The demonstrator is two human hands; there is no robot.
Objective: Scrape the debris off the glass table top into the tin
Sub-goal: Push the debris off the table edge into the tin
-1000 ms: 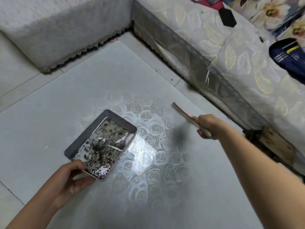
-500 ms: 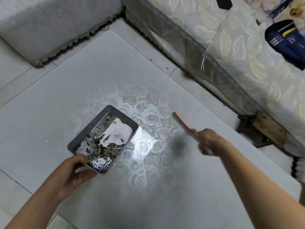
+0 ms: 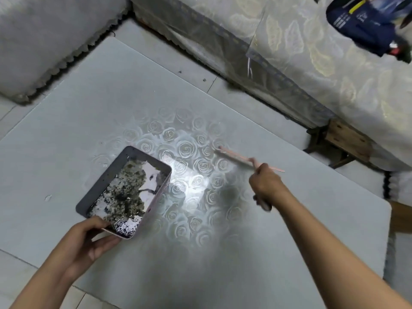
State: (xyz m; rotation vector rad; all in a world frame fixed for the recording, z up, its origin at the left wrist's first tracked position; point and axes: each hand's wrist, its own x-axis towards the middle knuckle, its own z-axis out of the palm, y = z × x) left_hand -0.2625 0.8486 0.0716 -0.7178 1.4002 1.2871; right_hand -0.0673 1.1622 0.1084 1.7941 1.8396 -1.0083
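Note:
A rectangular tin (image 3: 100,186) with dark debris (image 3: 129,192) inside is tilted over the frosted glass table top (image 3: 66,112), which has a rose pattern at its middle. My left hand (image 3: 89,237) grips the tin's near corner. My right hand (image 3: 265,186) is closed round the handle of a pink scraper (image 3: 234,156), whose blade points left and away over the roses, blurred by motion. A small speck (image 3: 48,198) lies on the glass left of the tin.
A sofa with a patterned cover (image 3: 312,63) runs along the far right, a dark blue bag (image 3: 365,27) on it. A grey fabric-covered seat (image 3: 44,36) stands at the far left. A wooden stool (image 3: 347,141) sits beyond the table's right edge.
The view has shifted, so the table sits lower in frame. My right hand has drawn the scraper a little nearer to me. The tin stays in my left hand, its contents shifted.

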